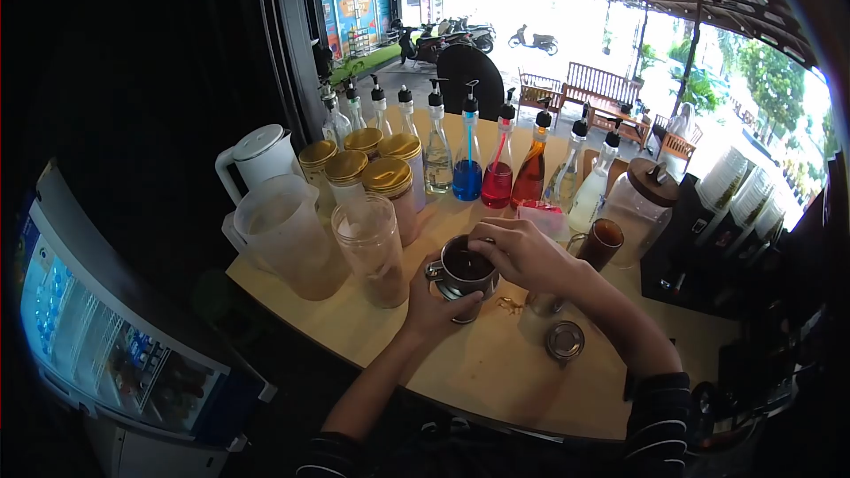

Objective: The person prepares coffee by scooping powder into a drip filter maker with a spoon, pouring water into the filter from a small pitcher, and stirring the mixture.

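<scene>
My left hand (432, 312) is wrapped round a small metal coffee drip filter (453, 287) with a side handle and a wide flange, which appears to rest on a cup or glass mostly hidden by the hand. Over the filter's dark opening, my right hand (522, 252) reaches in from the right with its fingers pinched at the rim. Whatever those fingertips hold is hidden. A round metal lid or cup (564, 341) stands on the table below my right forearm. Behind that wrist is a glass mug of dark brown drink (604, 241).
Left of my hands stand an empty clear jar (367, 252), a translucent pitcher (288, 239), a white jug (266, 158) and several gold-lidded jars (387, 177). Pump bottles of syrup (467, 179) line the wooden table's (496, 381) back. A wooden-lidded jar (630, 217) and stacked cups (726, 173) are right.
</scene>
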